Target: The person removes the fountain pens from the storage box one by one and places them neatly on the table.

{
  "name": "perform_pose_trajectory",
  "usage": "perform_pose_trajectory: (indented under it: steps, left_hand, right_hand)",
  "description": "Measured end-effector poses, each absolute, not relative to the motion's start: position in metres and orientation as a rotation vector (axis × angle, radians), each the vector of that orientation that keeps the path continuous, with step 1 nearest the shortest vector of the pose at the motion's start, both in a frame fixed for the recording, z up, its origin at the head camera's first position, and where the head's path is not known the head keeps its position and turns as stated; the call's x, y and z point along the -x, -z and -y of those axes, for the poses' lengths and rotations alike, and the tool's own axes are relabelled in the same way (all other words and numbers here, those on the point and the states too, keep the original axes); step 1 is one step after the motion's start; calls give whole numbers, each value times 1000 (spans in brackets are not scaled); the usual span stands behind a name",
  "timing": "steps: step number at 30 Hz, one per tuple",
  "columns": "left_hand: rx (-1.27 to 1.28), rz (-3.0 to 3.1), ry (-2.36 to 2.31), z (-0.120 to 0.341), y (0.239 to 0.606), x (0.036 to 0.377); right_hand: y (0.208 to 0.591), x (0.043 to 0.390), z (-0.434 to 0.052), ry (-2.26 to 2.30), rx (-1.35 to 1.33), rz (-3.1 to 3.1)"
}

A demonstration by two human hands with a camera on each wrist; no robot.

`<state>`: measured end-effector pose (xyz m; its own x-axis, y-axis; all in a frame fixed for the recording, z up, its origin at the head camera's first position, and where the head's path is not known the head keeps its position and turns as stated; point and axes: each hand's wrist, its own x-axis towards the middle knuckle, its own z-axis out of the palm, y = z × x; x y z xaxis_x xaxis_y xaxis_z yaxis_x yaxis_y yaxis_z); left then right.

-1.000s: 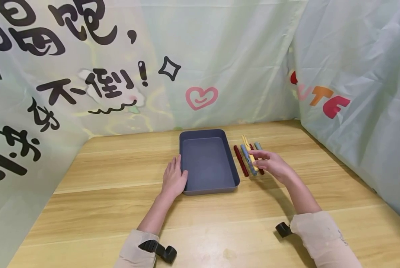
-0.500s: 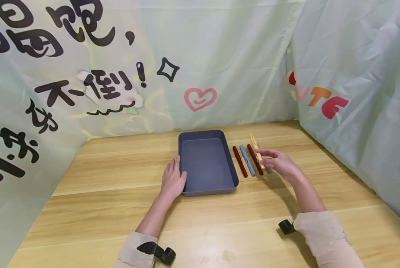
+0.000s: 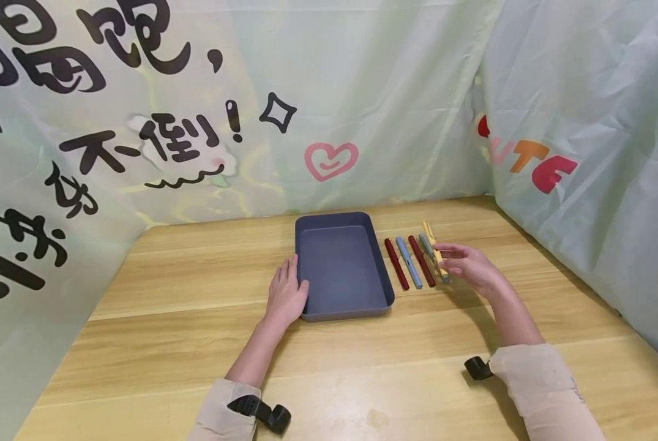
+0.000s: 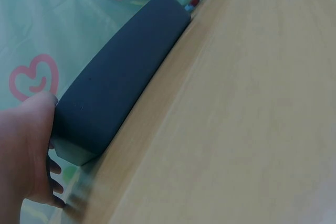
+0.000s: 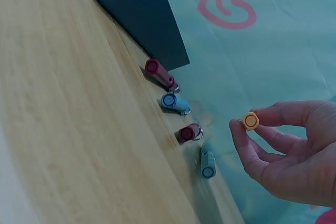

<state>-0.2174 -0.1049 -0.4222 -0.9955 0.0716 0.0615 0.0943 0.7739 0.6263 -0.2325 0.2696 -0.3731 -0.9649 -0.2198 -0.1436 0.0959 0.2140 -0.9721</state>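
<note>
Toward the far right part of the surface, the right hand pinches a yellow pen between thumb and fingers, lifted just above the grey-blue pen. Its long axis runs from near edge to far edge, one end pointing to the far edge. The left hand lies flat, fingers straight, against the left wall of the dark tray. I judge a firm middle grip and level carrying is best.
</note>
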Motion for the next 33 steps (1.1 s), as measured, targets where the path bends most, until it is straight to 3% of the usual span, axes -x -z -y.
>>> perform_pose_trajectory:
  steps: [20,33]
  left_hand:
    - [151,2922,1011,105,423,220]
    - [149,2928,1020,105,423,219]
  right_hand:
    - [397,240,-296,2144,27,-1942]
    - [406,239,-297,2063,-63,-2121]
